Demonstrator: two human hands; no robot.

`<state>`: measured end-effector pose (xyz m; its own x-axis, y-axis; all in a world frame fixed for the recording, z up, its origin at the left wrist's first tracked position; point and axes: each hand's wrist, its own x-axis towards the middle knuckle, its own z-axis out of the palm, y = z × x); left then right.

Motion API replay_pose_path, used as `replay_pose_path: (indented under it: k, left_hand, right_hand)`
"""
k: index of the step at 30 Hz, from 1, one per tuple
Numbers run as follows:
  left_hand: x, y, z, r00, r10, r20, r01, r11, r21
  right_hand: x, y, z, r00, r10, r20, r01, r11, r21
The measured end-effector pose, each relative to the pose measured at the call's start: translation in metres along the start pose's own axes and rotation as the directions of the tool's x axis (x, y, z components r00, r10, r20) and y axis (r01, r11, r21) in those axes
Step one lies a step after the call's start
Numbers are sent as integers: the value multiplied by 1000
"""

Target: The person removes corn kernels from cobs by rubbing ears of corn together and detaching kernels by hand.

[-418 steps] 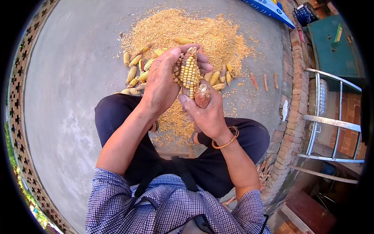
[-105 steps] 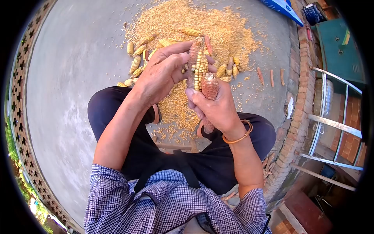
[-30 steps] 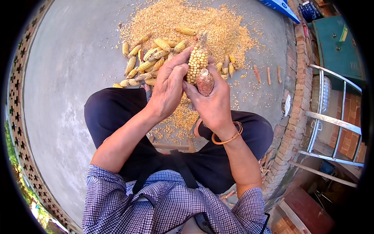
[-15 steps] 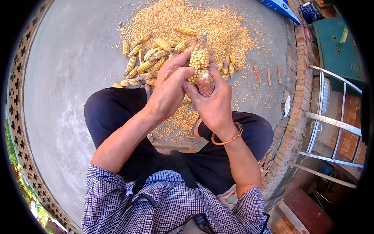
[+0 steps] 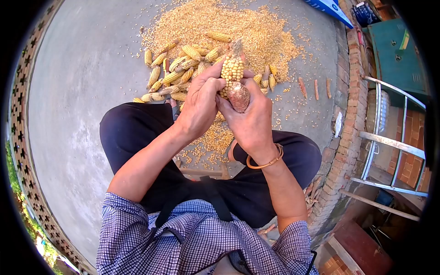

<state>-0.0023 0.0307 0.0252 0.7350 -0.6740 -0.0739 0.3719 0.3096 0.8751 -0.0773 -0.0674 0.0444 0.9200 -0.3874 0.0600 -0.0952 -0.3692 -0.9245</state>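
Note:
My left hand (image 5: pixel 201 101) is closed around an ear of corn (image 5: pixel 232 68), its thumb lying along the yellow kernels. The ear points up and away from me, with a ragged tip. In my right hand (image 5: pixel 251 117) is a bare reddish corncob (image 5: pixel 239 97), gripped with its blunt end toward me and pressed against the ear's lower part. Fingers of both hands behind the ear are partly hidden. Beyond my hands, several unshelled ears (image 5: pixel 176 73) lie heaped beside a wide pile of loose kernels (image 5: pixel 220 23).
More kernels (image 5: pixel 208 144) are scattered between my legs near a wooden piece (image 5: pixel 201 172). Stripped cobs (image 5: pixel 316 89) lie on the concrete to the right. A brick edging (image 5: pixel 350 114) runs along that side, with a metal frame (image 5: pixel 396 142) and a green cabinet (image 5: pixel 396 57) past it.
Both hands, with the ear and the bare cob, have shifted very slightly left. The ear has tilted a little; my grips look the same.

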Motion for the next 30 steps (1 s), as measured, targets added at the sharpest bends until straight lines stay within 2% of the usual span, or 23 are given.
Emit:
replay_pose_path:
  k: [6, 9, 15, 17, 20, 26, 29, 30]
  left_hand:
    - [0, -1, -2, 1000, -11, 10, 11, 1000, -21]
    - [-1, -18, -7, 986, -47, -158, 52, 998, 31]
    - [-3, -9, -1, 986, -146, -84, 117, 953, -280]
    - [-2, -12, -3, 989, -132, -70, 106, 950, -292]
    - [-1, -10, -2, 989, -135, -63, 105, 932, -347]
    - [1, -1, 0, 986, -165, 12, 155, 899, -410]
    - [3, 0, -1, 986, -162, 30, 156, 866, -475]
    - [2, 0, -1, 986, -162, 32, 156, 850, -503]
  right_hand:
    - [1, -2, 0, 1000, -14, 0, 14, 998, -55]
    - [1, 0, -1, 999, -37, 7, 38, 995, -93]
    - [2, -1, -4, 999, 25, 31, -21, 994, -109]
    - [3, -2, -4, 997, 68, 38, -63, 991, -117]
    - [3, 1, -4, 999, 44, 23, -40, 989, -142]
    - [4, 3, -7, 996, 66, 59, -64, 997, -40]
    - [5, 18, -7, 995, 42, 88, -49, 995, 82]
    - [5, 15, -8, 990, 89, 107, -101, 988, 114]
